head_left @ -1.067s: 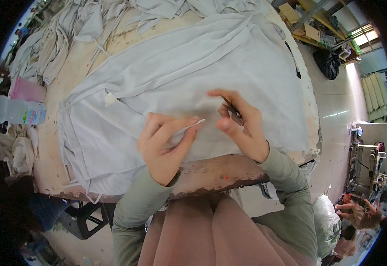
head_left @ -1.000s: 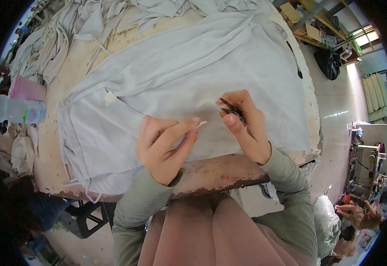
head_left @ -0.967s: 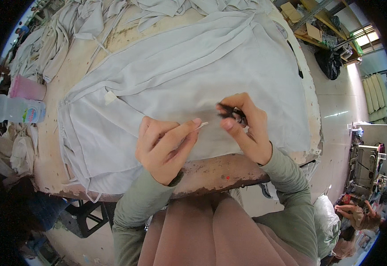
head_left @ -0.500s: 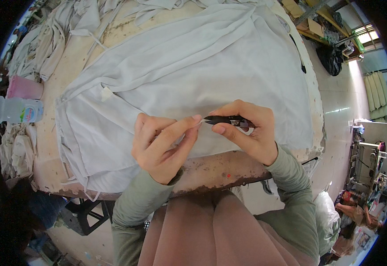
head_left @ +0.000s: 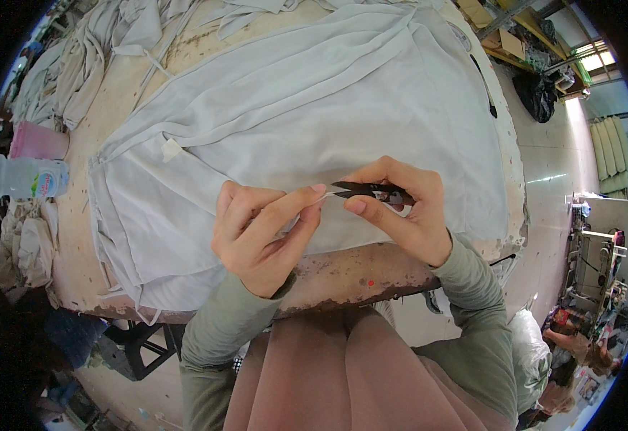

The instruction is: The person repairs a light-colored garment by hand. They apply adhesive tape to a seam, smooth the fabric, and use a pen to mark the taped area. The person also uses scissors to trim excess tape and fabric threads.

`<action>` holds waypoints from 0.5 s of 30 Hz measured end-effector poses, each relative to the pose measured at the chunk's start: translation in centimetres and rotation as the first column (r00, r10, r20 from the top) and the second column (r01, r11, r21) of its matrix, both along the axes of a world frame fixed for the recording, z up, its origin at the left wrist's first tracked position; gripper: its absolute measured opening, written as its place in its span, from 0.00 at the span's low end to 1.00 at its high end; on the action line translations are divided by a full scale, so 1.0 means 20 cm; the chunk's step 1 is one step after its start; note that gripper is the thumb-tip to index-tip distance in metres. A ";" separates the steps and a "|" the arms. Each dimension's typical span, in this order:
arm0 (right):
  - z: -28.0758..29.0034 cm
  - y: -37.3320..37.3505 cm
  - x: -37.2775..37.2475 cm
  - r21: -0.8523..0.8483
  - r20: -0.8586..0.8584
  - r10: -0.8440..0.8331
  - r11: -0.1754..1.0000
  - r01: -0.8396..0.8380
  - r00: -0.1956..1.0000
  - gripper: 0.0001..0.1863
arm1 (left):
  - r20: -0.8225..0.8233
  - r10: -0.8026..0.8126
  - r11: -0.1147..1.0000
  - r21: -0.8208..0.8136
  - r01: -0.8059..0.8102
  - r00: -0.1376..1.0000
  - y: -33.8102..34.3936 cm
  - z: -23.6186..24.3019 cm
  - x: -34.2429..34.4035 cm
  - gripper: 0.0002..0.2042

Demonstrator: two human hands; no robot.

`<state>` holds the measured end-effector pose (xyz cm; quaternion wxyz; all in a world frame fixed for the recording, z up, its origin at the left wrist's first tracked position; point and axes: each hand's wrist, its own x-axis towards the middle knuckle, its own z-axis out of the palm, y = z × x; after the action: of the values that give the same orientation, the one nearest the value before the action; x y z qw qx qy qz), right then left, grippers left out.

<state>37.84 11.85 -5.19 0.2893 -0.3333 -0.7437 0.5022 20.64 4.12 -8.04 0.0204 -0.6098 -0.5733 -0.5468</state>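
Observation:
Black thread snips (head_left: 373, 189) are gripped in my right hand (head_left: 414, 215), between thumb and fingers, with the blades parted and pointing left. My left hand (head_left: 260, 233) is closed in a pinch on a thin white strip (head_left: 330, 194), perhaps thread or fabric; its tip reaches the blades. Most of the strip is hidden by the fingers. Beneath both hands a pale grey garment (head_left: 393, 115) lies spread, with a gathered edge at its left and long folds across it. A small white label (head_left: 172, 149) shows on the garment's left part.
The worn table (head_left: 335, 276) has its near edge just in front of me. At the left stand a pink container (head_left: 39, 141) and a clear plastic bottle (head_left: 26, 178). Grey fabric pieces (head_left: 77, 72) are heaped at the far left. A black bag (head_left: 534, 97) hangs beyond the right edge.
The blades of the snips have parted wider around the white strip. Both hands keep nearly the same place, and the garment lies as before.

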 end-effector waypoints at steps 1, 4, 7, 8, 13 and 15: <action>0.00 0.00 0.00 -0.002 0.001 0.004 1.000 -0.004 1.000 0.10 | -0.005 0.009 1.000 -0.005 -0.009 1.000 0.00 0.00 0.00 0.16; 0.00 0.00 0.00 -0.009 0.002 0.013 1.000 -0.013 1.000 0.10 | 0.000 0.016 1.000 -0.004 -0.016 1.000 0.00 0.00 0.00 0.18; 0.00 0.00 0.00 -0.012 -0.007 0.016 1.000 -0.016 1.000 0.10 | -0.006 0.016 1.000 0.000 -0.016 1.000 0.00 0.00 0.00 0.19; 0.00 0.00 -0.01 -0.012 -0.014 0.018 1.000 -0.018 1.000 0.10 | -0.011 0.018 1.000 0.004 -0.018 1.000 0.00 -0.01 -0.01 0.19; -0.01 -0.01 -0.01 -0.008 0.000 0.005 1.000 -0.005 1.000 0.09 | -0.023 0.028 1.000 0.003 -0.027 0.999 0.00 0.00 0.00 0.19; -0.01 -0.01 0.00 0.003 0.016 -0.005 1.000 0.004 1.000 0.09 | -0.020 0.023 1.000 0.002 -0.023 1.000 0.00 0.00 0.00 0.19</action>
<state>37.76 11.58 -5.37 0.2849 -0.3386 -0.7459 0.4979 20.61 4.17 -8.06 0.0331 -0.6087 -0.5796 -0.5408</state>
